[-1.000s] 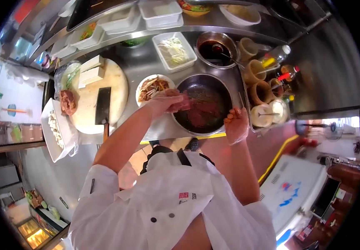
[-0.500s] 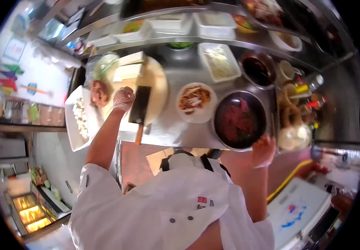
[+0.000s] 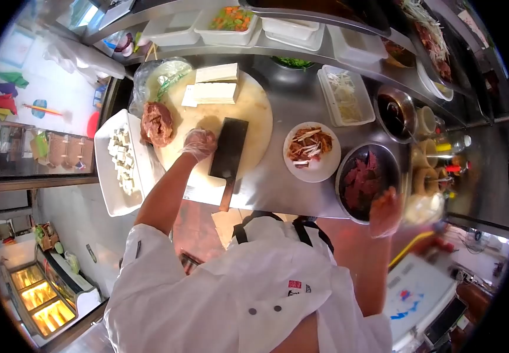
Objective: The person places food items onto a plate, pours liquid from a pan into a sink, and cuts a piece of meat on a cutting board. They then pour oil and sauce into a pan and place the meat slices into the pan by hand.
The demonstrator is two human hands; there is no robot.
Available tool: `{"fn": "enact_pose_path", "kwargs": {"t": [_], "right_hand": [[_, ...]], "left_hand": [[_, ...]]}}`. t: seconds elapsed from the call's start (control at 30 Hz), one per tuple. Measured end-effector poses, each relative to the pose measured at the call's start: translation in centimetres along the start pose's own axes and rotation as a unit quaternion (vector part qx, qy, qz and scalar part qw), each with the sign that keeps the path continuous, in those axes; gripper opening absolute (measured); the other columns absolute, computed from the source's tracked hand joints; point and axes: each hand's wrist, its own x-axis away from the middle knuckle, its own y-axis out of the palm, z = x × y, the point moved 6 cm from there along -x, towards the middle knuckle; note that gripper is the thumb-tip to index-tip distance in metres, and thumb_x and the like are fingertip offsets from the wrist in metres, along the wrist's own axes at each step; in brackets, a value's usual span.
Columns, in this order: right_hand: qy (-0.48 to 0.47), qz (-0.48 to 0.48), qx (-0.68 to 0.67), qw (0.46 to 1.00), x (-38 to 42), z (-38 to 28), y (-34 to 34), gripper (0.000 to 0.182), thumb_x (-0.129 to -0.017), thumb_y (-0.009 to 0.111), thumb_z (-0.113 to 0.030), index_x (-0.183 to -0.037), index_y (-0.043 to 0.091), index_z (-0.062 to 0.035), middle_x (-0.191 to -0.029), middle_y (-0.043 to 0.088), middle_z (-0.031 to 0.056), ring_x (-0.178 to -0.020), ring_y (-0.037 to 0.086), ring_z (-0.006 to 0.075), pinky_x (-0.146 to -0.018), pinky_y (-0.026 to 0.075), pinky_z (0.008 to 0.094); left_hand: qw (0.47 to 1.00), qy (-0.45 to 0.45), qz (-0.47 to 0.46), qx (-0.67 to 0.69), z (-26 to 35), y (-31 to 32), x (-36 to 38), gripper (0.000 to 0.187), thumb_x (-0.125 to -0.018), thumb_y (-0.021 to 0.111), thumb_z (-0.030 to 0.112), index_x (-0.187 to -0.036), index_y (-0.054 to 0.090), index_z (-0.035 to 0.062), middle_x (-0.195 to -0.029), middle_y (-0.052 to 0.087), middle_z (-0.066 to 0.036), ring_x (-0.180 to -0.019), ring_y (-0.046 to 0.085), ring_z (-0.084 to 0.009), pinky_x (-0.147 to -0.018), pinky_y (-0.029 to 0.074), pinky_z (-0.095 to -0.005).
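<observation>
My left hand [image 3: 199,143], in a clear glove, rests closed on the round cutting board [image 3: 257,117], left of the cleaver [image 3: 229,147]; whether it holds anything is hidden. The cleaver lies flat, its wooden handle towards me. Beside the hand is a chunk of raw meat [image 3: 157,124], with white blocks [image 3: 214,93] behind. My right hand [image 3: 386,213], gloved and blurred, is over the near right rim of a dark bowl [image 3: 367,181] of sliced red meat. A white plate [image 3: 311,152] of shredded food stands left of the bowl.
A white tub [image 3: 126,165] of white cubes stands at the left. Behind are a tray of pale strips [image 3: 347,97], a bowl of dark sauce [image 3: 396,113] and a shelf with containers [image 3: 226,26]. Bottles [image 3: 454,141] and stacked cups stand at the right.
The view has shifted, so the board, plate and bowl appear further right. My left hand stays beside the cleaver. My right hand has come slightly further over the bowl's rim.
</observation>
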Motion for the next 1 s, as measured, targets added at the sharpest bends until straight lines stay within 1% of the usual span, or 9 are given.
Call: {"fn": "enact_pose_path", "kwargs": {"t": [0.23, 0.43, 0.5, 0.57, 0.73, 0.87, 0.93, 0.97, 1.0], "right_hand": [[-0.02, 0.02, 0.014, 0.999, 1.4, 0.5, 0.1, 0.033, -0.103, 0.055, -0.038, -0.109, 0.068, -0.0079, -0.084, 0.066, 0.0014, -0.074, 0.057, 0.0145, -0.066, 0.045, 0.0291], [-0.008, -0.013, -0.003, 1.0, 0.1, 0.3, -1.7, 0.035, -0.103, 0.055, -0.038, -0.114, 0.065, -0.0069, -0.088, 0.066, 0.0021, -0.078, 0.058, 0.0143, -0.064, 0.044, 0.0298], [0.028, -0.126, -0.019, 0.991, -0.6, 0.2, -1.3, 0.035, -0.103, 0.056, -0.038, -0.116, 0.063, -0.0061, -0.091, 0.066, 0.0024, -0.079, 0.059, 0.0144, -0.067, 0.047, 0.0311], [0.019, -0.092, -0.025, 0.995, -0.7, 0.0, -1.6, 0.035, -0.102, 0.057, -0.038, -0.115, 0.063, -0.006, -0.091, 0.066, 0.0025, -0.078, 0.059, 0.0143, -0.068, 0.049, 0.0314], [-0.001, -0.049, -0.069, 0.996, -1.1, -0.9, -3.2, 0.033, -0.099, 0.062, -0.038, -0.11, 0.064, -0.0074, -0.088, 0.065, 0.0022, -0.073, 0.058, 0.0148, -0.067, 0.049, 0.0304], [0.006, 0.006, -0.049, 0.999, -2.1, -2.3, -4.3, 0.031, -0.098, 0.064, -0.039, -0.104, 0.065, -0.0084, -0.085, 0.063, 0.0019, -0.072, 0.057, 0.0147, -0.065, 0.048, 0.0291], [0.007, 0.008, -0.043, 0.999, -2.4, -3.5, -4.6, 0.03, -0.097, 0.065, -0.039, -0.1, 0.066, -0.0092, -0.082, 0.061, 0.0017, -0.073, 0.056, 0.0146, -0.064, 0.046, 0.0282], [0.027, -0.023, -0.068, 0.997, -3.0, -4.0, -5.1, 0.032, -0.097, 0.065, -0.041, -0.098, 0.067, -0.0089, -0.083, 0.061, 0.0018, -0.074, 0.056, 0.0152, -0.065, 0.046, 0.0284], [0.027, -0.02, -0.072, 0.997, -3.2, -4.6, -5.6, 0.032, -0.097, 0.065, -0.041, -0.098, 0.067, -0.0089, -0.083, 0.061, 0.0018, -0.074, 0.056, 0.0152, -0.065, 0.046, 0.0284]], "left_hand": [[0.987, 0.071, 0.104, -0.101, -3.7, 0.0, -1.5, 0.023, -0.083, 0.059, 0.026, -0.09, 0.071, 0.0067, -0.095, 0.069, -0.018, -0.096, 0.066, -0.0371, -0.087, 0.052, -0.0467], [0.985, 0.032, 0.022, -0.17, -5.2, 1.2, -2.9, 0.022, -0.086, 0.054, 0.024, -0.09, 0.07, 0.0081, -0.095, 0.069, -0.02, -0.097, 0.065, -0.0384, -0.086, 0.053, -0.0476], [0.979, 0.058, 0.006, -0.196, -6.3, 1.1, -2.9, 0.022, -0.086, 0.054, 0.025, -0.09, 0.069, 0.0083, -0.094, 0.068, -0.02, -0.096, 0.065, -0.0388, -0.085, 0.053, -0.0483], [0.979, 0.08, 0.011, -0.186, -5.2, -0.6, -1.6, 0.021, -0.086, 0.055, 0.024, -0.09, 0.067, 0.0081, -0.092, 0.067, -0.021, -0.093, 0.066, -0.0391, -0.083, 0.053, -0.0483], [0.975, 0.155, 0.153, 0.053, 8.3, -8.3, 5.1, 0.011, -0.078, 0.063, 0.008, -0.089, 0.063, 0.0071, -0.085, 0.064, -0.013, -0.08, 0.065, -0.0329, -0.071, 0.053, -0.0407], [0.878, 0.294, 0.197, 0.323, 25.2, -10.3, 11.4, 0.022, -0.08, 0.067, -0.005, -0.097, 0.062, 0.0083, -0.091, 0.061, -0.008, -0.076, 0.062, -0.019, -0.066, 0.052, -0.0302], [0.82, 0.351, 0.144, 0.428, 32.5, -6.6, 12.9, 0.026, -0.083, 0.068, -0.01, -0.101, 0.063, 0.009, -0.093, 0.06, -0.006, -0.086, 0.062, -0.0154, -0.07, 0.053, -0.0279], [0.807, 0.358, 0.2, 0.426, 36.3, -4.3, 13.6, 0.015, -0.089, 0.069, 0.001, -0.102, 0.063, 0.0059, -0.092, 0.064, -0.007, -0.083, 0.063, -0.0171, -0.07, 0.053, -0.0305], [0.87, 0.31, 0.095, 0.371, 39.3, -0.2, 12.8, 0.013, -0.092, 0.068, 0.008, -0.105, 0.064, 0.005, -0.091, 0.065, -0.008, -0.082, 0.064, -0.0179, -0.071, 0.054, -0.0318]]}}
